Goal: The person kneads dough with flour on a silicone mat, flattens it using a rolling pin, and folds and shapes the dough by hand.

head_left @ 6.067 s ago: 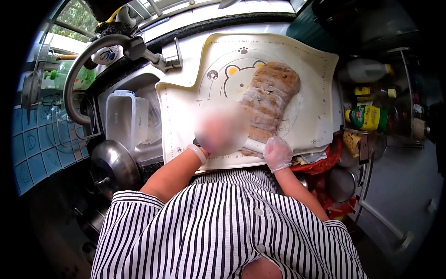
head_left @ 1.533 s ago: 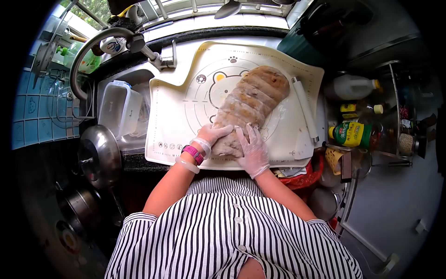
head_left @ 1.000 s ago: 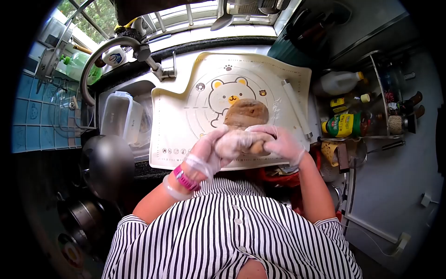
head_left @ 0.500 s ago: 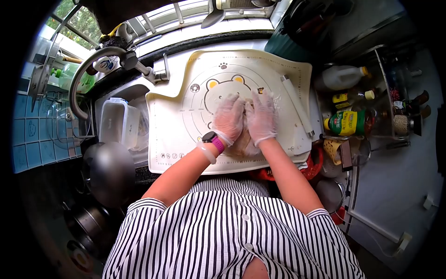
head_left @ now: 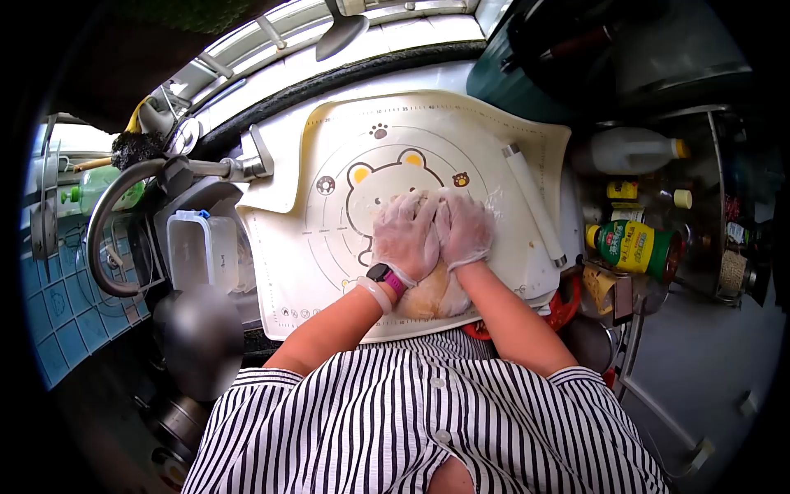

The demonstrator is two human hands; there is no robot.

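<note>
Both hands, in clear, wrinkled plastic gloves, press down w/ L hand (head_left: 407, 235) & R hand (head_left: 466, 226) together, side by side, on soft, tan-brown dough (head_left: 434, 295); can't tell if fingers grip it. The dough sits near the front edge of a smooth, cream-colored mat (head_left: 284, 251) w/ printed bear & rings, its lumpy near end showing btwn the wrists. A smooth white rolling pin (head_left: 535, 206), a straight cylinder w/ metallic ends, lies on the mat's R side, apart from the hands. At L, a clear, boxy plastic container (head_left: 193, 251) stands in the metal sink (head_left: 216, 198), nr a curved faucet (head_left: 123, 185).
</note>
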